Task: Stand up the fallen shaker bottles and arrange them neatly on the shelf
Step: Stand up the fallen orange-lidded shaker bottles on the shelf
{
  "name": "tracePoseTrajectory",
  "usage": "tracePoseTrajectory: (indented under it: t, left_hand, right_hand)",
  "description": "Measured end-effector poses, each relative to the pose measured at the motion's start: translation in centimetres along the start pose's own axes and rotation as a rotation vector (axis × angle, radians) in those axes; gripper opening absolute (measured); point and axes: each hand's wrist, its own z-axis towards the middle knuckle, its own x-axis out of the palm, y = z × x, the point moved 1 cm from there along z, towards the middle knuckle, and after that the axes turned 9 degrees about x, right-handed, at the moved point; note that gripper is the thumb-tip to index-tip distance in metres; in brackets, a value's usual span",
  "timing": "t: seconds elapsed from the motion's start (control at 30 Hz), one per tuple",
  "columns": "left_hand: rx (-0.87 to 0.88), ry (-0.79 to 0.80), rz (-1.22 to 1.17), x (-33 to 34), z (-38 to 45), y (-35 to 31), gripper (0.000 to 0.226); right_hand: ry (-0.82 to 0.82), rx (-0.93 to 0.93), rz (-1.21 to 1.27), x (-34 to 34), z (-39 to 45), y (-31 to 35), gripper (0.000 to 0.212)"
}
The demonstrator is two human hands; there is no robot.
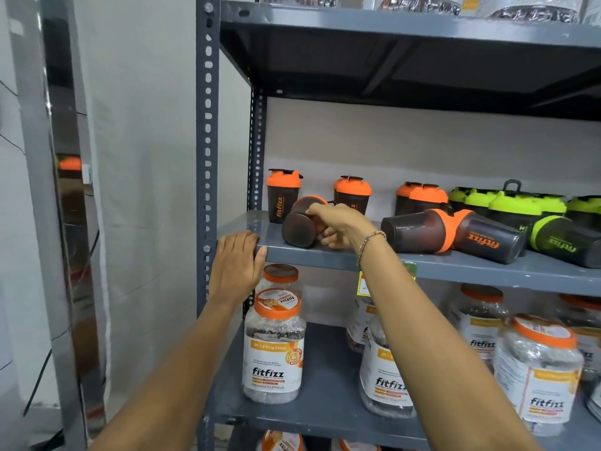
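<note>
On the grey shelf (471,266) a dark shaker bottle with an orange lid (300,227) lies on its side, base towards me. My right hand (341,226) is wrapped around it. My left hand (235,265) rests flat on the shelf's front left corner, holding nothing. Two more orange-lidded shakers lie fallen to the right (419,231) (487,237), and a green-lidded one (566,242) lies beyond them. Orange-lidded shakers stand upright at the back (282,195) (353,193) (419,198), with upright green-lidded ones (514,206) further right.
A perforated grey upright post (208,125) frames the shelf's left side. The shelf below holds several clear fitfizz jars with orange lids (274,346). Another shelf board (406,30) runs overhead. A white wall and shiny metal strip (61,190) are at left.
</note>
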Motion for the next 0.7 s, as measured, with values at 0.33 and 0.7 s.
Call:
tracePoseTrajectory:
  t: [0.33, 0.7]
  left_hand:
    - [0.019, 0.004, 0.026, 0.2, 0.0, 0.2, 0.049]
    - [-0.008, -0.02, -0.032, 0.2, -0.1, 0.0, 0.052]
  right_hand:
    - [-0.481, -0.174, -0.498, 3.1, -0.4, 1.5, 0.089]
    - [-0.262, -0.183, -0.398, -1.9, -0.2, 0.5, 0.036]
